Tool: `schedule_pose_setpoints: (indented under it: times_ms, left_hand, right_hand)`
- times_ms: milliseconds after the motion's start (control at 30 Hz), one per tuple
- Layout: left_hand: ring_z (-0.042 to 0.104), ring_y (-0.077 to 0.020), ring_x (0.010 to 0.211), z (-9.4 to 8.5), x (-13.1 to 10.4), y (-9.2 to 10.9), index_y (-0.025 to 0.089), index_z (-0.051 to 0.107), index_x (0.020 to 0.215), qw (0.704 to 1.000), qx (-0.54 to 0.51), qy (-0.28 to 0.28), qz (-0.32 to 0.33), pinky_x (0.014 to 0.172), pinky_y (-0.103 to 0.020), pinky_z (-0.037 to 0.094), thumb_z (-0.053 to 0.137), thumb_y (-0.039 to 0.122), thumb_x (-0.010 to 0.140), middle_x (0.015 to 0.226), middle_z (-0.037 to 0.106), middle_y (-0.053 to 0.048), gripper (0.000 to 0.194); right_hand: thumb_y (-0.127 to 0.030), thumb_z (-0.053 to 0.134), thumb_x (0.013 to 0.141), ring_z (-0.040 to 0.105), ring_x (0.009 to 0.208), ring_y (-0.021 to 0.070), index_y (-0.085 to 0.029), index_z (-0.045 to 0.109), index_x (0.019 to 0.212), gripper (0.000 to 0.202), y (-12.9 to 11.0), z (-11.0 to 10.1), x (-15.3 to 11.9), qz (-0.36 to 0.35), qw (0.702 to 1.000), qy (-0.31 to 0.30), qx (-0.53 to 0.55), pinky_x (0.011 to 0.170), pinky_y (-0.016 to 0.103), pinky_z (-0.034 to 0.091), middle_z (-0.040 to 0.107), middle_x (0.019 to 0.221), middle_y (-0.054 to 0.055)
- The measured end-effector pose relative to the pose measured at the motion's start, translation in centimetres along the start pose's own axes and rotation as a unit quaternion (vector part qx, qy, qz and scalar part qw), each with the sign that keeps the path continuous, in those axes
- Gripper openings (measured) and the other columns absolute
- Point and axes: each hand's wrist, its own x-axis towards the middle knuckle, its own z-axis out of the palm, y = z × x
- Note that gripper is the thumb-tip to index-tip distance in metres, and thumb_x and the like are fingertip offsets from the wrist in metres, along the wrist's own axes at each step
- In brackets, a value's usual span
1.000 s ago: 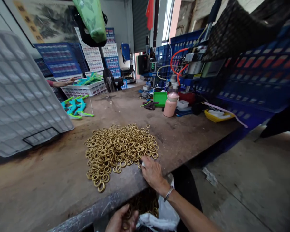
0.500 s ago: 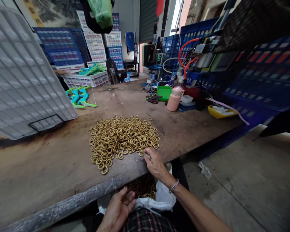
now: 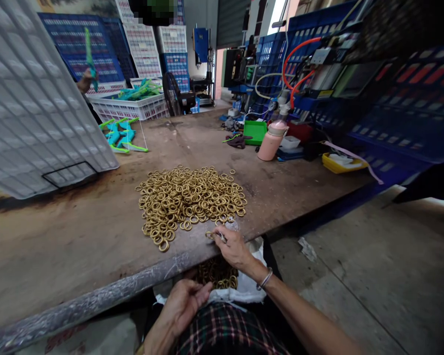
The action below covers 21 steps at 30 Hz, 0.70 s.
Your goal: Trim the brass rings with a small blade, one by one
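Many brass-coloured rings (image 3: 188, 195) lie in a loose pile on the worn table (image 3: 107, 236). My right hand (image 3: 231, 246) is at the table's front edge, fingers closed on a single ring (image 3: 209, 235) that sticks out to the left of the fingertips. My left hand (image 3: 187, 301) is below the edge, palm up with fingers partly curled and apart; I make out nothing in it. Just beyond its fingertips, a white sack (image 3: 253, 291) on my lap holds more rings (image 3: 222, 278).
A grey ribbed crate (image 3: 40, 108) stands at the left, near turquoise and green parts (image 3: 122, 135). A pink bottle (image 3: 271, 143), green tray (image 3: 255, 132) and yellow tray (image 3: 342, 162) sit at the back right. Another person's hand (image 3: 84, 81) holds a turquoise-green piece.
My right hand has moved slightly left, away from the pile, with a ring now in its fingers. The other person's hand has risen with a turquoise-green piece. The view has tilted down a little.
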Motion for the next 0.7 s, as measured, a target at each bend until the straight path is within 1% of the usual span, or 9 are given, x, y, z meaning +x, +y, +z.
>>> schedule_pose_setpoints:
  times_ms: [100,133,200,300,400,467,533,633,700]
  left_hand:
    - [0.065,-0.0179,0.063,-0.1,-0.9,0.0,0.009,0.055,0.08,0.999,0.032,-0.031,-0.002,0.05,-0.023,0.048,0.057,0.008,0.073,0.066,0.062,-0.008,0.008]
    - [0.062,-0.0149,0.058,0.0,-1.3,0.1,0.009,0.055,0.078,0.997,0.047,-0.05,0.018,0.046,-0.021,0.046,0.061,0.016,0.073,0.068,0.063,-0.009,0.01]
    - [0.052,-0.0075,0.045,0.4,-2.0,0.3,0.011,0.055,0.072,0.99,0.08,-0.076,0.084,0.037,-0.017,0.038,0.067,0.03,0.069,0.066,0.061,-0.005,0.023]
    - [0.035,-0.0017,0.035,1.2,-2.7,1.2,0.015,0.053,0.076,0.969,0.128,-0.045,0.205,0.031,-0.013,0.023,0.066,0.044,0.066,0.057,0.054,0.004,0.033]
    - [0.031,-0.002,0.034,1.9,-2.5,2.5,0.018,0.051,0.096,0.947,0.172,-0.011,0.271,0.033,-0.014,0.021,0.061,0.048,0.069,0.053,0.051,0.008,0.041]
    - [0.03,-0.0023,0.035,2.2,-2.1,3.1,0.017,0.05,0.099,0.938,0.204,-0.03,0.28,0.034,-0.014,0.021,0.059,0.048,0.071,0.052,0.049,0.008,0.043]
    - [0.03,-0.0022,0.036,2.3,-1.7,3.5,0.016,0.052,0.091,0.933,0.227,-0.056,0.274,0.035,-0.015,0.021,0.058,0.048,0.071,0.052,0.047,0.008,0.038]
    - [0.029,-0.002,0.035,2.3,-1.3,3.7,0.016,0.051,0.08,0.934,0.234,-0.065,0.262,0.034,-0.015,0.02,0.059,0.048,0.071,0.051,0.045,0.008,0.034]
    - [0.031,-0.0024,0.035,2.2,-1.2,3.6,0.016,0.05,0.078,0.935,0.235,-0.061,0.26,0.034,-0.015,0.021,0.058,0.047,0.071,0.051,0.047,0.008,0.032]
  right_hand:
    - [-0.024,0.042,0.084,0.04,0.053,0.0099,-0.018,0.055,0.079,0.015,-0.5,0.1,-0.4,-0.011,1.0,-0.027,0.003,0.056,0.02,0.032,0.047,0.059,-0.004]
    - [-0.023,0.042,0.084,0.04,0.053,0.0097,-0.018,0.055,0.08,0.015,-0.6,0.2,-0.5,-0.016,0.999,-0.039,0.004,0.055,0.02,0.031,0.047,0.059,-0.004]
    - [-0.022,0.041,0.085,0.04,0.053,0.0095,-0.018,0.055,0.082,0.014,-0.8,0.2,-0.7,-0.031,0.998,-0.063,0.003,0.055,0.02,0.031,0.047,0.06,-0.004]
    - [-0.017,0.042,0.083,0.04,0.054,0.0098,-0.019,0.055,0.085,0.013,-1.2,0.3,-1.0,-0.061,0.993,-0.094,-0.022,0.055,0.02,0.029,0.048,0.061,-0.004]
    - [-0.012,0.043,0.079,0.039,0.054,0.0104,-0.019,0.055,0.086,0.015,-1.8,0.3,-1.2,-0.08,0.988,-0.122,-0.052,0.055,0.021,0.027,0.047,0.06,-0.003]
    - [-0.009,0.044,0.076,0.038,0.054,0.0106,-0.019,0.055,0.086,0.017,-2.2,0.3,-1.2,-0.082,0.985,-0.14,-0.055,0.055,0.021,0.027,0.047,0.06,-0.003]
    - [-0.009,0.046,0.075,0.038,0.053,0.0104,-0.019,0.055,0.084,0.016,-2.6,0.3,-1.3,-0.079,0.984,-0.15,-0.049,0.055,0.021,0.027,0.047,0.059,-0.003]
    - [-0.015,0.046,0.08,0.038,0.052,0.0096,-0.018,0.055,0.079,0.009,-3.2,0.4,-1.2,-0.052,0.987,-0.154,-0.009,0.053,0.021,0.027,0.047,0.058,-0.004]
    - [-0.021,0.043,0.084,0.039,0.052,0.009,-0.017,0.054,0.075,0.015,-3.5,0.6,-1.1,-0.014,0.987,-0.156,0.033,0.052,0.02,0.028,0.049,0.058,-0.003]
